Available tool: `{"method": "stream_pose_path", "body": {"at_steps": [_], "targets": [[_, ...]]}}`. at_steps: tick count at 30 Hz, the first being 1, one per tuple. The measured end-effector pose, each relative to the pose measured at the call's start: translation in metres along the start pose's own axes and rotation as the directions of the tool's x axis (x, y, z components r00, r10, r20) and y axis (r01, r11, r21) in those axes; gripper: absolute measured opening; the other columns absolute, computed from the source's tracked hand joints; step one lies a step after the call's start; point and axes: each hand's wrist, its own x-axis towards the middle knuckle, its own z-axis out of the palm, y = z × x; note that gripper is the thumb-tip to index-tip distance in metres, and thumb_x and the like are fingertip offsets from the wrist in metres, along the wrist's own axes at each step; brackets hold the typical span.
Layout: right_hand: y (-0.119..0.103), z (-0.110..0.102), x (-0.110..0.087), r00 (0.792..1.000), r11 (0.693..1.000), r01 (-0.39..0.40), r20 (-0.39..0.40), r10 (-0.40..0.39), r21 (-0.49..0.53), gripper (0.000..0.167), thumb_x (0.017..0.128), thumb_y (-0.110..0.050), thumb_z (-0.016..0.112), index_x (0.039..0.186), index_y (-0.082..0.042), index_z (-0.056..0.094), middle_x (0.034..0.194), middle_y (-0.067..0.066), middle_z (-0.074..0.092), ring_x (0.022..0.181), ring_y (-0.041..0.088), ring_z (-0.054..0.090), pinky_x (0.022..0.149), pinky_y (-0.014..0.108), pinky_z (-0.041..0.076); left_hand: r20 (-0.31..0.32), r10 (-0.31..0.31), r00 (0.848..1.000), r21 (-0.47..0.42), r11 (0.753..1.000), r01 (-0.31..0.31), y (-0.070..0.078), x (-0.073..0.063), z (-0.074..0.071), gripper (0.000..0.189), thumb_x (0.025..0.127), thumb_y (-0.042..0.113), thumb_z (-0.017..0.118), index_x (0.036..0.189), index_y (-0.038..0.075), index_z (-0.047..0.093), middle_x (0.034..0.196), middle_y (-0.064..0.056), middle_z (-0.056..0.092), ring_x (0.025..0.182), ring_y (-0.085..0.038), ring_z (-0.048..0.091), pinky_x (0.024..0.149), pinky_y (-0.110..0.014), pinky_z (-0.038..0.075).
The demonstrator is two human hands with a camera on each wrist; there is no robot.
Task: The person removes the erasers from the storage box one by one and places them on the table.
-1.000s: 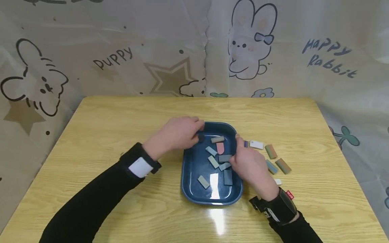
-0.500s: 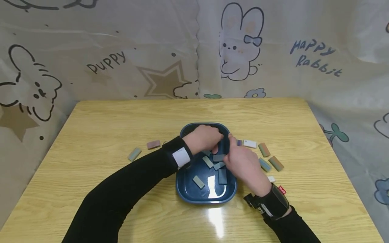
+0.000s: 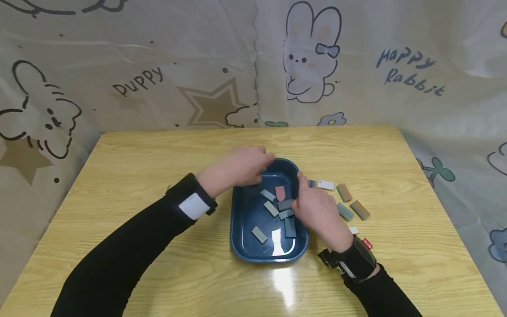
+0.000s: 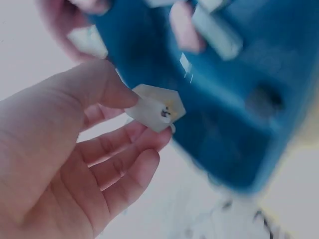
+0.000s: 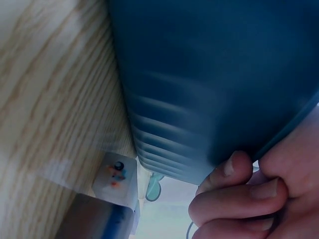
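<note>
Over the far left rim of a blue tray is my left hand. In the left wrist view its thumb and fingers pinch a small white block with a cartoon print, close above the tray's edge. My right hand grips the tray's right side; in the right wrist view its fingers are curled by the outer wall. Inside the tray lie a pink block with one rounded end, a blue-grey block, a pale block and several others.
Right of the tray, on the wooden table, lie a white block, two orange-and-green blocks and a bluish block. Another white piece is partly behind my right wrist. A printed cloth hangs behind the table.
My left hand reached across to the tray's far right part, then drew back to its far left rim. A pale block near the tray's far end is gone. My right hand stayed on the tray.
</note>
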Motion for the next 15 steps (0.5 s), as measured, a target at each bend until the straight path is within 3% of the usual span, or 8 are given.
{"method": "stream_pose_path", "body": {"at_steps": [3,6,11,15], "targets": [[-0.001,0.000,0.000,1.000,1.000,-0.001,-0.005,0.001,0.001,0.072,0.086,-0.016,0.058,0.150,0.003,0.031,0.056,0.006,0.048,0.046,0.022,0.048,0.041,0.034,0.036,-0.031,-0.048,0.998,-0.064,0.997,0.046,-0.026,-0.023,-0.005,0.028,0.086,0.008,0.069,0.113,0.006,0.062,0.101,-0.010,0.062,0.081,-0.022,0.059,0.071,-0.035,0.051],[-0.002,0.000,0.000,1.000,1.000,0.001,-0.003,-0.001,0.009,0.072,0.086,-0.015,0.058,0.150,0.003,0.031,0.056,0.005,0.048,0.045,0.021,0.048,0.041,0.033,0.035,-0.033,-0.110,0.993,-0.109,0.988,0.105,-0.053,-0.040,0.004,0.029,0.087,0.008,0.067,0.115,0.006,0.061,0.103,-0.009,0.061,0.084,-0.021,0.058,0.076,-0.036,0.050],[-0.001,0.001,-0.001,1.000,1.000,0.007,-0.012,-0.007,0.014,0.071,0.086,-0.015,0.058,0.150,0.003,0.032,0.056,0.005,0.047,0.045,0.020,0.047,0.041,0.032,0.035,0.007,-0.188,0.982,-0.271,0.945,0.183,-0.082,-0.055,0.042,0.032,0.092,0.016,0.067,0.122,0.005,0.060,0.099,-0.006,0.061,0.084,-0.021,0.056,0.079,-0.038,0.048],[0.000,0.001,-0.001,1.000,1.000,0.011,-0.017,-0.011,0.021,0.070,0.086,-0.014,0.058,0.149,0.004,0.032,0.056,0.005,0.047,0.045,0.020,0.047,0.041,0.032,0.034,0.015,-0.169,0.985,-0.369,0.915,0.163,-0.091,-0.058,0.072,0.032,0.092,0.013,0.067,0.123,0.007,0.060,0.098,-0.005,0.062,0.084,-0.020,0.057,0.079,-0.038,0.049]]}}
